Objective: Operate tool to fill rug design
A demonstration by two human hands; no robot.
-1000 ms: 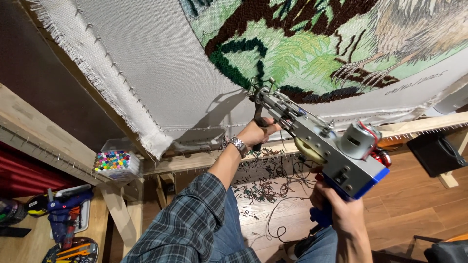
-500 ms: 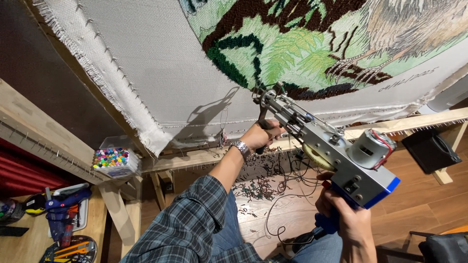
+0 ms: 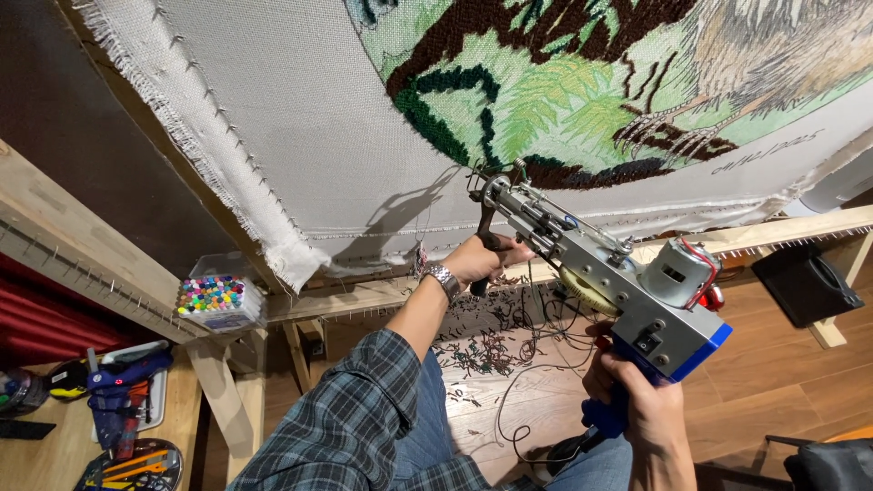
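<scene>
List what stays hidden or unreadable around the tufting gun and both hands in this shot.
- Head view: the tufting gun needle tip, too small against the tufted rug.
- Head view: the gun's front handle, wrapped by the left hand.
- Head view: the blue grip, mostly covered by the right hand.
- Head view: the rug's upper design, cut off by the top edge.

wood floor (image 3: 755, 382) is a mess, yarn snippets (image 3: 491, 350) and loose thread (image 3: 523, 400) scattered under the frame's bottom beam (image 3: 364, 298)

tufting gun (image 3: 618, 282): brushed metal (blue plastic grip) | backing cloth (image 3: 300, 136): coarse weave
</scene>
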